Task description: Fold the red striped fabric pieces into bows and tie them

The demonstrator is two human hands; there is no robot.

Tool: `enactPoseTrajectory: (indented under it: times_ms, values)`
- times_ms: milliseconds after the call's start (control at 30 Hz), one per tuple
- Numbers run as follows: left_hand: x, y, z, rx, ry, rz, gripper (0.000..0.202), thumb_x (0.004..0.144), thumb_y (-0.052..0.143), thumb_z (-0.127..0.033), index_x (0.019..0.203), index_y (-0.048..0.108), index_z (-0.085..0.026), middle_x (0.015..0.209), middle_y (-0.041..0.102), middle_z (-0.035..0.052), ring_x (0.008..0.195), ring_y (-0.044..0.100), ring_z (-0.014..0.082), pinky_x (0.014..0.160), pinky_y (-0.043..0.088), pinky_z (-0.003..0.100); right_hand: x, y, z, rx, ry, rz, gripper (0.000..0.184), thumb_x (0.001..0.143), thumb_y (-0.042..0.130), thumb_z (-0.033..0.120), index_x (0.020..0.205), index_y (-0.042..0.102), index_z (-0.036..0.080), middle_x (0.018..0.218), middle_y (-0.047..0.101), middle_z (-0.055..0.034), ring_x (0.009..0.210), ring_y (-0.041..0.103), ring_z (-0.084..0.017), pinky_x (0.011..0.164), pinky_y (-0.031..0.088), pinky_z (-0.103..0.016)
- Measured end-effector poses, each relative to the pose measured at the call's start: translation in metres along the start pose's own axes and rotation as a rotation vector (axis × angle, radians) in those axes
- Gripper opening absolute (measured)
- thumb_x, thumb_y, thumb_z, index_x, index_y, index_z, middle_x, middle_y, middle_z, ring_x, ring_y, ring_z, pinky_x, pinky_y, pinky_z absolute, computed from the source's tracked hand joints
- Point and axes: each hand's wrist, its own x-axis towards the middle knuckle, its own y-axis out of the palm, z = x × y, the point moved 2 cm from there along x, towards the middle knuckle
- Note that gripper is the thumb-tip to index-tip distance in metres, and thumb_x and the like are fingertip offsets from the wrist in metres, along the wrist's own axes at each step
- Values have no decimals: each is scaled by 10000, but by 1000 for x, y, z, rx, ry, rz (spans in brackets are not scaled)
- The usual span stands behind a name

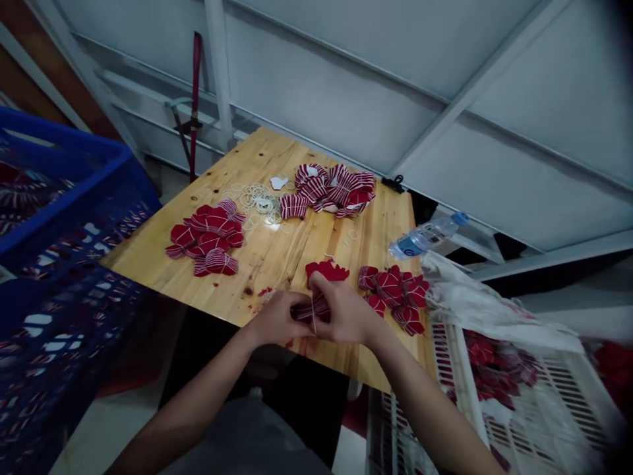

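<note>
Both hands meet over the front edge of the wooden table. Between them is a bundle of red and striped fabric pieces [320,306], with a pale rubber band across it. My left hand [277,318] pinches the bundle's left end, fingers closed. The fingers of my right hand [345,310] wrap its right side and cover part of it. Just beyond lies a pile of red fabric pieces [327,269]. To the right sit several banded red bundles [394,290]; more banded bundles [210,239] form a heap at the left.
Loose rubber bands [260,203] and striped fabric bundles [339,188] lie at the back of the wooden table [277,257]. A water bottle [428,236] rests at the right edge. A blue crate [64,191] stands left, a white crate [459,369] with red fabric right.
</note>
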Motion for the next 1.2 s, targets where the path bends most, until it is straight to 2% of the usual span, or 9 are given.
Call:
enactPoseTrajectory:
  times_ms: [133, 233, 400, 467, 667, 800, 900, 1000, 1200]
  values:
    - [-1, 11, 13, -121, -9, 19, 182, 672, 702, -269, 649, 575, -141, 597, 452, -51, 582, 407, 98, 543, 301, 229, -1, 4, -2, 1, 27, 73, 306, 614, 540, 205, 848, 345, 226, 678, 471, 30, 595, 411, -143, 546, 253, -255]
    - [-4, 16, 19, -122, -14, -79, 182, 656, 727, -244, 753, 613, -143, 694, 574, -14, 659, 524, 138, 598, 382, 242, -2, 7, -5, 42, 27, 67, 309, 611, 535, 181, 848, 342, 227, 705, 475, 30, 611, 419, -142, 560, 280, -256]
    - [-9, 19, 23, -345, -20, -193, 712, 614, 804, -210, 1258, 500, -203, 913, 706, 35, 800, 672, 207, 724, 500, 298, -5, 13, -10, 120, 72, -40, 339, 602, 611, 171, 839, 374, 222, 806, 517, 1, 696, 467, -156, 630, 361, -269]
    - [-10, 17, 24, -391, -23, -181, 797, 610, 813, -193, 1334, 480, -210, 942, 723, 46, 838, 689, 220, 765, 514, 318, -7, 14, -11, 190, 96, -66, 351, 631, 669, 206, 835, 384, 222, 806, 525, 4, 698, 480, -152, 631, 375, -269]
    - [-11, 2, 34, -527, -110, -215, 446, 550, 853, -200, 978, 735, -161, 907, 746, 40, 854, 684, 212, 816, 521, 326, -20, -1, -23, 601, 77, -1, 205, 754, 619, 197, 907, 485, 223, 778, 485, 31, 587, 433, -100, 508, 329, -231]
    - [-17, -5, 40, -691, -157, -287, 400, 483, 878, -164, 861, 748, -159, 822, 734, 11, 786, 671, 171, 769, 530, 285, -27, -14, -25, 277, -11, -60, 164, 764, 547, 82, 746, 652, 207, 809, 485, -19, 675, 485, -129, 574, 391, -264]
    - [-22, -7, 39, -675, -144, -291, 361, 463, 883, -176, 796, 746, -145, 781, 723, 11, 766, 667, 175, 770, 537, 293, -24, -11, -20, -23, 29, -302, 286, 796, 483, 52, 758, 715, 214, 775, 475, -42, 679, 492, -156, 605, 429, -301]
    - [-25, -10, 34, -598, -127, -289, 386, 473, 876, -204, 835, 754, -145, 827, 743, 30, 803, 681, 211, 801, 552, 344, -18, -4, -15, -115, 76, -477, 282, 839, 487, 84, 825, 736, 215, 767, 481, -48, 665, 500, -162, 599, 444, -307]
    - [-31, -19, 28, -448, -92, -341, 432, 511, 863, -224, 922, 759, -140, 910, 767, 64, 865, 708, 249, 875, 554, 385, -12, -4, -12, -149, 65, -211, 167, 807, 658, 135, 944, 731, 197, 871, 494, -55, 723, 509, -167, 632, 444, -304]
